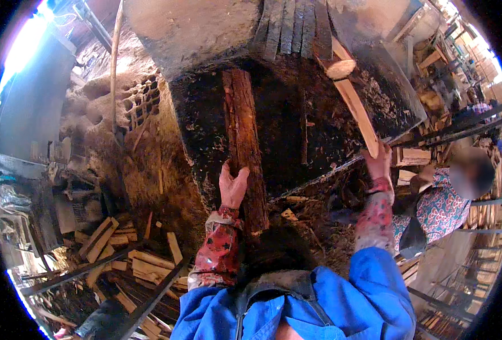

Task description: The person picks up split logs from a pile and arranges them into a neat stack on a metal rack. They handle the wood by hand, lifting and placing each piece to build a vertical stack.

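A long piece of wood with reddish-brown bark (245, 124) lies lengthwise before me over a black, charred-looking surface (285, 107). My left hand (234, 184) is at its left edge near the close end, thumb on the bark and fingers along the side. Farther right, my right hand (378, 161) is closed round the near end of a pale split wood stick (356, 110). The stick slants away to the upper left, up to a pale rounded cut face of wood (340, 69). Some fingers of both hands are hidden.
Dark narrow slats (290, 28) hang at the far side. A rough earthen wall (149, 113) with a leaning pole (115, 68) stands left. Split firewood (149, 266) is piled at lower left behind a dark bar (154, 303). Another person in patterned clothing (444, 198) is at right.
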